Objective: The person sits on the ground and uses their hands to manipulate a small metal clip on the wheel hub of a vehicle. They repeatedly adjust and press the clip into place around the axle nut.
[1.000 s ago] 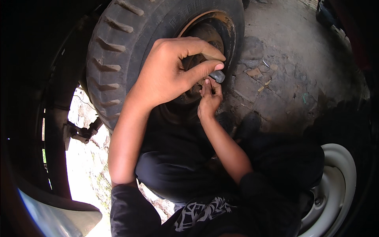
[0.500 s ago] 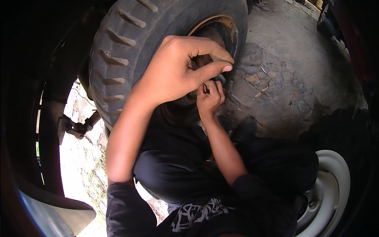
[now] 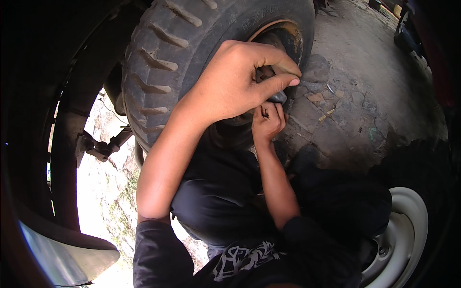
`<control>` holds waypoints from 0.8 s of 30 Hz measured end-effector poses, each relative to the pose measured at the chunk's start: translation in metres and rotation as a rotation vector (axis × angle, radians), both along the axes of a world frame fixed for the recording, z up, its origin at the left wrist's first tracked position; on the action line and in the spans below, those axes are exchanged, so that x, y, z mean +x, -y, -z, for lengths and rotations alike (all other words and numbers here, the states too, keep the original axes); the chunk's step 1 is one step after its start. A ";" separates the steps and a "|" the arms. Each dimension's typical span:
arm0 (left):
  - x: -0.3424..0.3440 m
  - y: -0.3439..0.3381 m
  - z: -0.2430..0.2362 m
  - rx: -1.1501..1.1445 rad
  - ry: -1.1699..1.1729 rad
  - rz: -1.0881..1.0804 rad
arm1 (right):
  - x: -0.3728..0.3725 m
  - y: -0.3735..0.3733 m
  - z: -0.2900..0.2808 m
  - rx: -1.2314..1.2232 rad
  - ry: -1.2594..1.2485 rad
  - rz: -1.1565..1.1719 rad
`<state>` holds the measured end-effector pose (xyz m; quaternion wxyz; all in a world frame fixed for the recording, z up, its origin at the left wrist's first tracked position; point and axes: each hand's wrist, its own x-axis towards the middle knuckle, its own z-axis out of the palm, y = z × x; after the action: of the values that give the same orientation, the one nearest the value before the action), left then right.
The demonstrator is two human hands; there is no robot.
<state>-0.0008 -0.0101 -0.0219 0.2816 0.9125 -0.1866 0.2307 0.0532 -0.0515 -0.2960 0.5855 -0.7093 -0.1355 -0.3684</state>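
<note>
A large black tyre with deep tread lugs stands upright ahead of me. Its dark wheel rim has an orange-brown, worn edge. My left hand reaches across the front of the wheel, thumb and fingers bent toward each other in a pinch; anything between the tips cannot be made out. Just below it, my right hand is closed with curled fingers near the wheel's centre. A dark, rounded metal part shows between the two hands. What the right fingers grip is hidden, and the left hand covers much of the hub.
Cracked, dirty ground with loose chips lies right of the wheel. A pale wheel rim is at the lower right, beside my bent legs. Dark metal framework stands at the left, with a shiny curved panel below it.
The wheel, ground and both hands sit slightly further right in the picture, as the view has shifted. Both hands keep nearly the same pose at the hub.
</note>
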 end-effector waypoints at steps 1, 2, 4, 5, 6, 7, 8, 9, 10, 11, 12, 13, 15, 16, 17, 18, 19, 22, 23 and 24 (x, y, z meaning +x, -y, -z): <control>0.000 -0.002 -0.001 0.003 -0.001 0.013 | 0.000 -0.007 -0.001 0.004 -0.015 0.004; -0.001 -0.001 0.000 -0.007 -0.002 0.019 | 0.005 -0.010 0.002 -0.011 -0.025 0.012; -0.002 -0.001 0.001 -0.027 -0.005 0.031 | 0.007 -0.014 0.009 -0.008 -0.055 0.029; -0.002 -0.002 0.001 -0.037 0.021 0.038 | 0.006 -0.015 0.012 -0.002 -0.054 0.030; 0.001 -0.004 0.002 -0.046 0.047 0.046 | 0.004 -0.013 0.016 0.004 -0.053 0.031; 0.002 -0.004 0.003 -0.054 0.074 0.055 | 0.002 -0.011 0.020 0.010 -0.051 0.032; 0.002 -0.003 0.002 -0.055 0.065 0.054 | 0.002 -0.010 0.015 0.010 -0.045 0.052; 0.001 -0.001 0.002 -0.056 0.057 0.054 | 0.006 -0.011 0.010 0.016 -0.022 0.052; 0.000 0.000 0.001 -0.057 0.048 0.054 | 0.012 -0.013 0.003 0.023 0.001 0.052; -0.002 -0.001 0.002 -0.044 0.056 0.051 | 0.014 -0.012 -0.001 0.015 0.016 0.052; -0.002 -0.002 0.001 -0.032 0.063 0.047 | 0.016 -0.016 -0.008 0.053 0.031 0.068; -0.003 -0.003 0.003 -0.020 0.071 0.044 | 0.009 -0.015 -0.003 0.030 -0.017 0.047; 0.000 -0.003 0.005 -0.067 0.063 0.055 | 0.004 -0.010 0.005 -0.005 -0.079 0.014; 0.001 -0.003 0.004 -0.086 0.062 0.061 | 0.002 -0.010 0.012 0.008 -0.083 0.023; 0.001 -0.004 0.004 -0.071 0.078 0.061 | 0.002 -0.011 0.008 0.028 -0.076 0.017; 0.000 -0.004 0.003 -0.056 0.093 0.061 | 0.003 -0.012 0.004 0.048 -0.070 0.011; -0.001 -0.004 0.001 -0.041 0.108 0.061 | 0.005 -0.014 -0.001 0.067 -0.063 0.005; 0.000 -0.004 0.009 -0.058 0.075 0.052 | 0.006 -0.020 -0.007 0.135 -0.090 0.032; 0.000 -0.004 0.008 -0.050 0.076 0.042 | 0.007 -0.021 -0.007 0.137 -0.097 0.041; 0.000 -0.003 0.006 -0.058 0.074 0.048 | 0.004 -0.020 0.003 0.102 -0.092 0.030</control>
<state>-0.0004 -0.0072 -0.0280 0.3065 0.8899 -0.2120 0.2629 0.0576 -0.0318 -0.2985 0.6207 -0.6967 -0.0788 -0.3508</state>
